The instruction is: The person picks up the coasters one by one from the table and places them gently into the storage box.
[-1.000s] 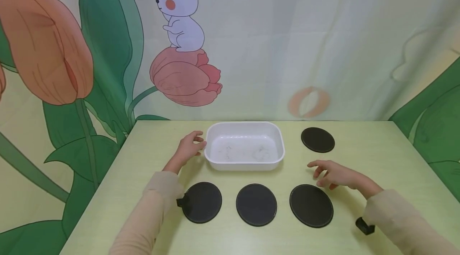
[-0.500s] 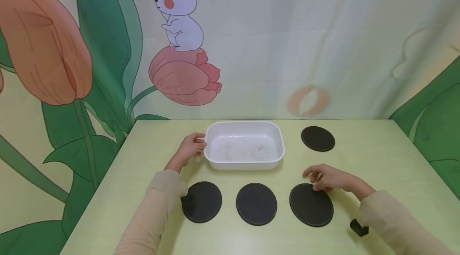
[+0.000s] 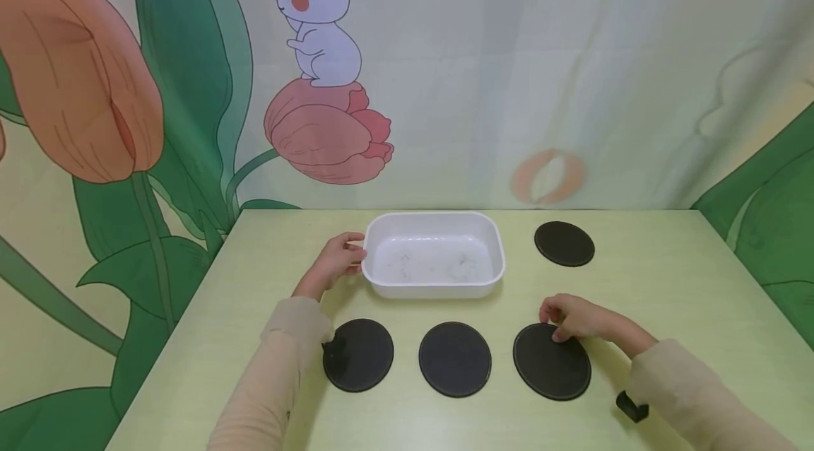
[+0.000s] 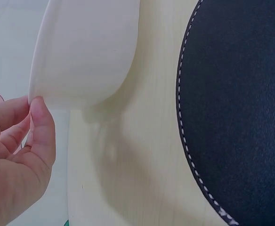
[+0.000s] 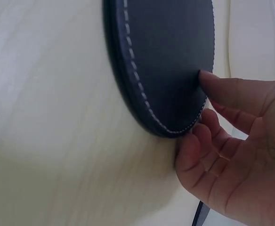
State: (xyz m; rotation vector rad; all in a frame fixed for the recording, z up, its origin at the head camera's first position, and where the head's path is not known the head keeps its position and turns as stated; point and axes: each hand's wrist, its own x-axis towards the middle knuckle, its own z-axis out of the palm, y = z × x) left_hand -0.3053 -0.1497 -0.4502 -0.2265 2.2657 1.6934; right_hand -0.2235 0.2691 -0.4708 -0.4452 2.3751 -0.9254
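My left hand (image 3: 333, 260) pinches the left rim of a white rectangular tray (image 3: 434, 291); the left wrist view shows thumb and forefinger meeting at the rim of the tray (image 4: 90, 52). Black round coasters with white stitching lie on the table. At the upper edge of the right-hand front coaster (image 3: 550, 365), my right hand (image 3: 580, 317) has its thumb on the top face. In the right wrist view the other fingers curl under the edge of that coaster (image 5: 170, 61), their tips partly hidden.
The left coaster (image 3: 362, 358) and middle coaster (image 3: 454, 359) lie in front of the tray. Another coaster (image 3: 564, 244) is at the back right. A printed curtain (image 3: 458, 83) hangs behind the pale table (image 3: 687, 274).
My right hand has come down and left onto the right-hand front coaster and now pinches its edge. The left hand has closed in on the tray's rim, and the tray stays in place.
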